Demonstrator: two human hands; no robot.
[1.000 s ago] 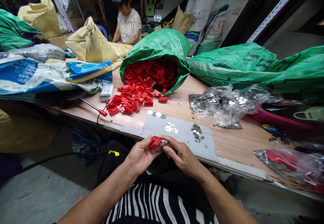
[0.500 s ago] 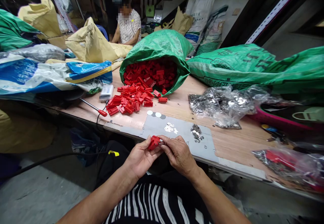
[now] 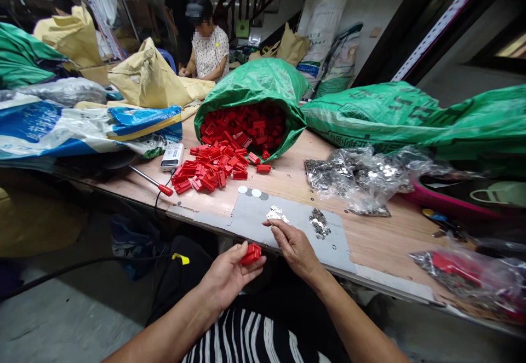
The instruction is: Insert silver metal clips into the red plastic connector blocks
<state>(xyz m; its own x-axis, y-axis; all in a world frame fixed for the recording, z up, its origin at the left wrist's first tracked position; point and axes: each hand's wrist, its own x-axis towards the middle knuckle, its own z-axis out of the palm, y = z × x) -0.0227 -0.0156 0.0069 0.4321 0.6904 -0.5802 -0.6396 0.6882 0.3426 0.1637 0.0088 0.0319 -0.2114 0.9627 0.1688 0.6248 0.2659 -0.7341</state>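
My left hand (image 3: 230, 272) grips a small red plastic block (image 3: 251, 254) between thumb and fingers, just in front of the table edge. My right hand (image 3: 296, 248) is over the grey mat (image 3: 257, 220), its index finger stretched out and the thumb apart from it. Nothing shows between those fingers. The index fingertip is by a little pile of flat white pieces (image 3: 276, 213); whether it touches them I cannot tell. To the right on the mat lies a pile of small dark metal pieces (image 3: 319, 223).
A green sack (image 3: 263, 81) lies open, spilling red blocks (image 3: 205, 168) onto the table. Clear bags of metal pieces (image 3: 357, 177) lie at the right. A white device (image 3: 172, 156) and a red-tipped lever (image 3: 165, 189) are at the left. Another person (image 3: 210, 51) sits behind.
My right hand has left the red block and moved up over the mat to the white pieces. The left hand, still holding the block, has dropped slightly.
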